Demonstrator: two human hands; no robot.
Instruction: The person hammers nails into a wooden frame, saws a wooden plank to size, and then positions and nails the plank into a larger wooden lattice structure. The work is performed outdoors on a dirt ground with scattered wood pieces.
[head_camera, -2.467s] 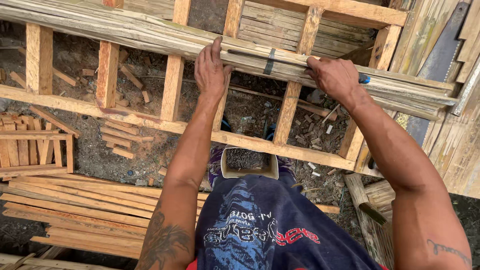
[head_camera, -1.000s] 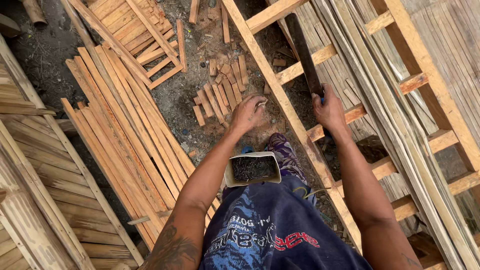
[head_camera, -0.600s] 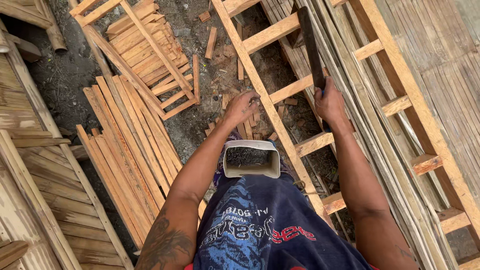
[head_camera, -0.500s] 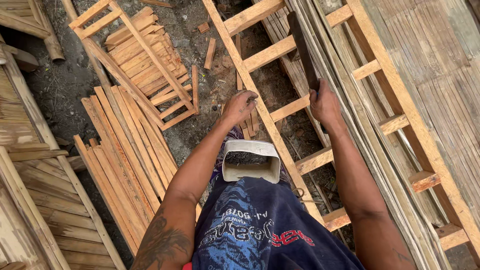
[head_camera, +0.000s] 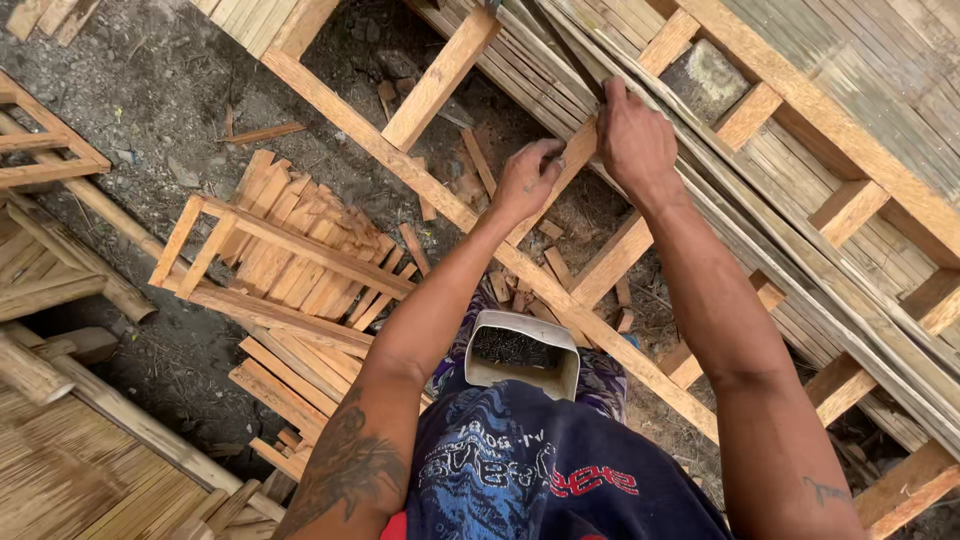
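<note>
Probably outdoor carpentry yard: wooden frames (head_camera: 560, 290), slat stacks (head_camera: 300, 250), dirt ground (head_camera: 130, 90).

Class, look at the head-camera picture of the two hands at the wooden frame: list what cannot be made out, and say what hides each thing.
- Whatever the right hand grips: its palm covers it.
- What the left hand fingertips pinch on the cross-piece: too small to tell.
- Dark contents of the white container at the waist: too fine to identify.
- The ends of the wooden frame: cut off by the picture's edges.
</note>
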